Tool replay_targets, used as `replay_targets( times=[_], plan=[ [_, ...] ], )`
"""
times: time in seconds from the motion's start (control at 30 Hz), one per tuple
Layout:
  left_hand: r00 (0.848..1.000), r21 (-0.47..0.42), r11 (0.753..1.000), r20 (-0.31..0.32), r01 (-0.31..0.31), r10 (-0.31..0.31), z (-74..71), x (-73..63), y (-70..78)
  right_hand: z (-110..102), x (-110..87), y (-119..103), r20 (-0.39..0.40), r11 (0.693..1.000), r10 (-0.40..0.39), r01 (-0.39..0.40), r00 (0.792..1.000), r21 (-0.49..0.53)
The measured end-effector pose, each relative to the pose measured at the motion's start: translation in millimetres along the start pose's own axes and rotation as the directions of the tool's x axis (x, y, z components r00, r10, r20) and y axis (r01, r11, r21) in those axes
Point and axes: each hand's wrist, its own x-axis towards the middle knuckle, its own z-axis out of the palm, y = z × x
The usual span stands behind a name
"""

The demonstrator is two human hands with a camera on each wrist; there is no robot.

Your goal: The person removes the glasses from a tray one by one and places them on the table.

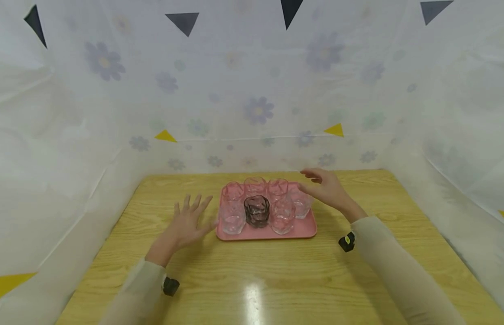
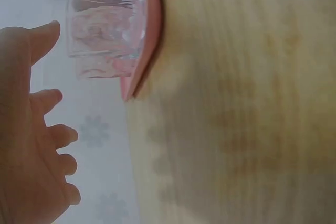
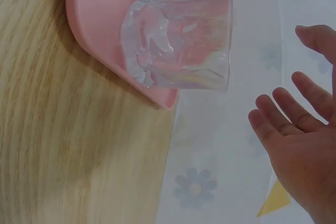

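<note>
A pink tray [image 1: 252,234] lies on the wooden table, bearing several clear glasses and one dark smoky glass [image 1: 257,211] in its front row. My left hand [image 1: 188,225] hovers at the tray's left side, fingers spread, holding nothing. Nearest to it is a clear glass [image 1: 233,219] at the front left corner. Above the tray's right side is my right hand [image 1: 326,188], fingers loosely bent and nothing in them. Close by it stands a clear glass [image 3: 184,40], which the right wrist view shows apart from the fingers.
The wooden table [image 1: 260,266] reaches back to a white flower-print sheet [image 1: 219,90]. Similar white sheets hang at the left and right. Black and yellow triangles dot the sheets. A small black device [image 1: 170,286] sits at the left wrist, another [image 1: 347,242] at the right.
</note>
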Motion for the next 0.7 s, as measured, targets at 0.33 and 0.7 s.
replay_targets(
  times=[0.33, 0.7],
  plan=[
    [1.0, -0.013, 1.0, 0.028, 0.006, -0.005, 24.5, -11.3, -8.3, 3.7, -8.7, 20.3, 0.002, 0.999, 0.035, -0.035, 0.999, -0.017],
    [0.996, -0.106, 0.994, 0.084, 0.027, -0.018, 40.1, -14.4, -6.9, 4.7, -19.2, 35.5, 0.021, 0.997, 0.076, -0.077, 0.997, 0.023]
  ],
)
